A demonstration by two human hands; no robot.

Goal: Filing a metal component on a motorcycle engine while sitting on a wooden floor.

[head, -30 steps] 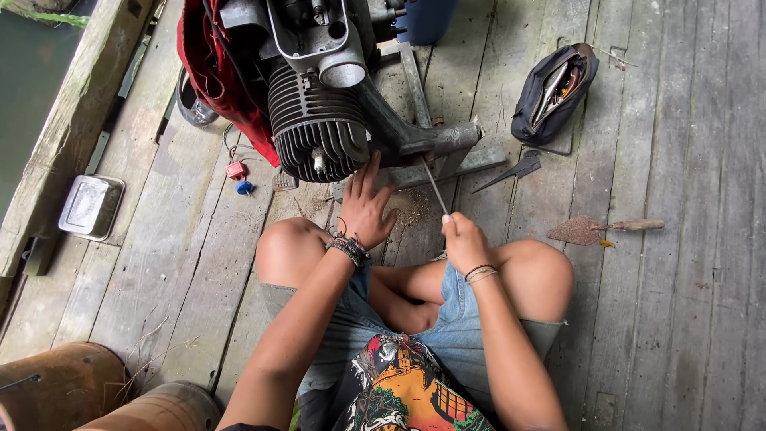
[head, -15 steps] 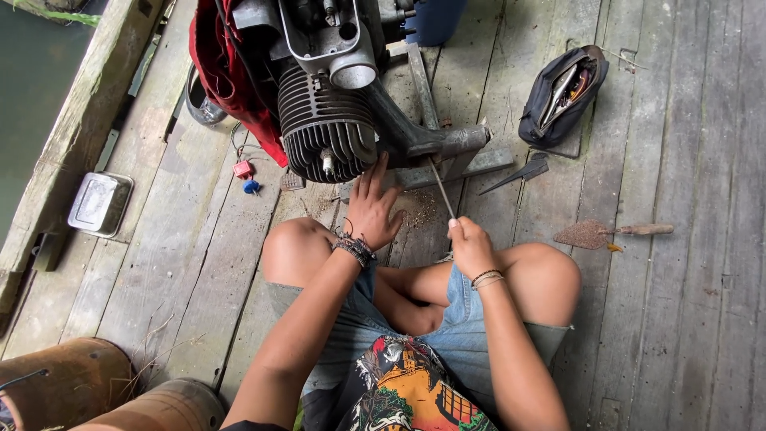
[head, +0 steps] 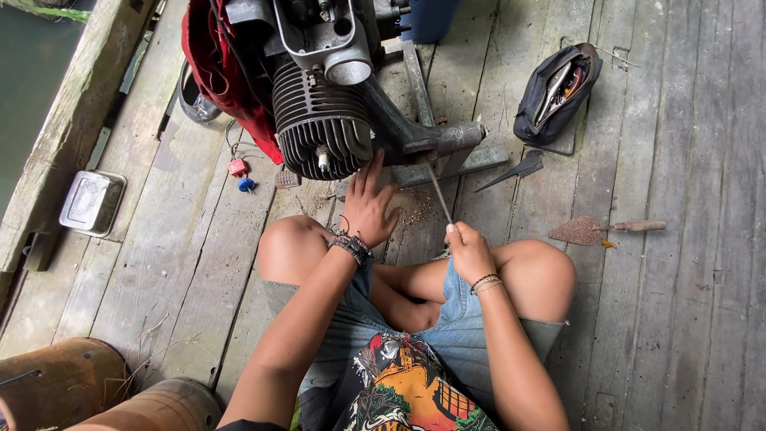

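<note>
I sit cross-legged on grey wooden planks in front of a small finned engine point(head: 319, 128) on a metal stand point(head: 447, 156). My left hand point(head: 369, 203), beaded bracelets on the wrist, rests with fingers spread against the engine's lower right side. My right hand point(head: 469, 251) grips the handle end of a thin metal rod tool point(head: 438, 191). The rod points up toward the engine's exhaust outlet point(head: 459, 137). A red cloth point(head: 219, 76) hangs on the engine's left side.
An open black tool pouch point(head: 558, 88) lies at upper right, a dark metal wedge point(head: 511, 170) and a rusty trowel point(head: 598, 230) below it. A metal tin point(head: 92, 201) sits at left by a wooden beam point(head: 72, 128). Two rusty drums point(head: 72, 383) stand at lower left.
The view has shifted slightly. My left hand stays on the engine and my right hand keeps hold of the rod, with only small movement.
</note>
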